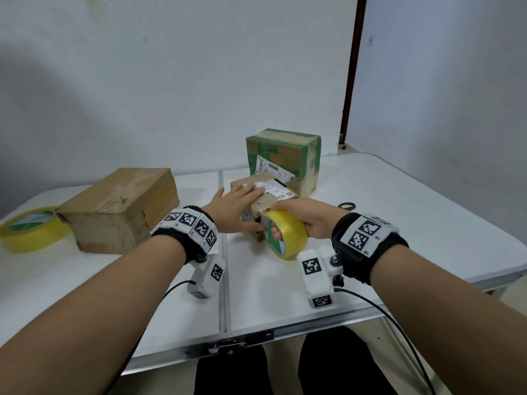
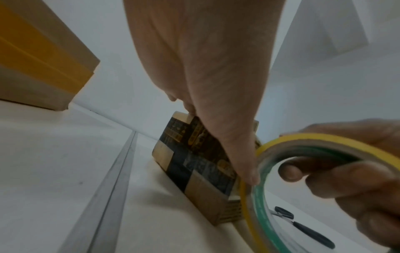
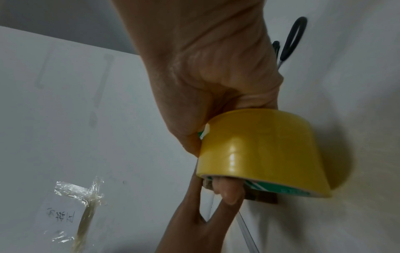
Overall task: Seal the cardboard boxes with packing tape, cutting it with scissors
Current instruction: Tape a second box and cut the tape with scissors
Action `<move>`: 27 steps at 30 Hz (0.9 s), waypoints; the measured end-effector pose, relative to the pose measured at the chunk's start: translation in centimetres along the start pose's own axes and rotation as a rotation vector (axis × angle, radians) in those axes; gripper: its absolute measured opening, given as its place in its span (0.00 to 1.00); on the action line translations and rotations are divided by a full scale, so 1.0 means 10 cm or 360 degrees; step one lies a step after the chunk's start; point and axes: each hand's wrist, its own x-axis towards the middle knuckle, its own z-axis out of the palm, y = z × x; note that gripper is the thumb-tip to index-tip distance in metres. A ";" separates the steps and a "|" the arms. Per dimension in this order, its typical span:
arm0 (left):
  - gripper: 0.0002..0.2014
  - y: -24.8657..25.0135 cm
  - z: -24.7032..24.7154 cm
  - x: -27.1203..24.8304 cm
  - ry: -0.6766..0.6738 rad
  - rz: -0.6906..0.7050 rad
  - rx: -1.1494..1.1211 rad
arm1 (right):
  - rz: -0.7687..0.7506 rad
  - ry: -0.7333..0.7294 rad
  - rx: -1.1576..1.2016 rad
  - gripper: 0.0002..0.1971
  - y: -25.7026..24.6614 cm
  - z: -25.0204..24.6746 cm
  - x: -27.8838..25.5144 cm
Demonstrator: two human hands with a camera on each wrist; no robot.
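**Tape roll held at the near end of the small box**

At the centre of the head view, the left hand (image 1: 233, 208) lies flat on top of the small cardboard box (image 1: 268, 195), fingers straight and spread over its label, thumb down the near side. Just right of it, the right hand (image 1: 302, 220) grips a yellow tape roll (image 1: 286, 233), fingers curled through the core and thumb over the outer edge; the roll touches the box's near end. The two hands sit close together.

Behind the small box stands a taller green-printed box (image 1: 283, 158). A plain brown box (image 1: 119, 208) lies at the left of the frame, with a second yellow tape roll (image 1: 31, 228) beside it at the far left. The scissors (image 1: 346, 206) lie on the white table (image 1: 413, 195) just beyond the right hand, black handles showing.
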 end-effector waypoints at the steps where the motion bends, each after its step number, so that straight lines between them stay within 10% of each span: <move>1: 0.49 0.01 0.02 0.02 0.0007 -0.0022 0.0005 | -0.0007 0.0028 -0.0032 0.20 0.00 -0.01 0.01; 17: 0.46 0.10 -0.21 0.03 0.0052 -0.0131 -0.0037 | -0.0440 0.0248 -0.0249 0.24 -0.25 -0.08 0.01; 23: 0.31 -0.03 -0.55 -0.12 -0.0126 -0.0246 -0.0696 | -0.0673 0.0153 -0.0110 0.15 -0.64 -0.04 -0.13; 27: 0.24 -0.08 -0.70 -0.14 -0.0357 -0.0258 -0.1212 | -0.0704 0.0265 -0.0214 0.31 -0.92 0.03 -0.10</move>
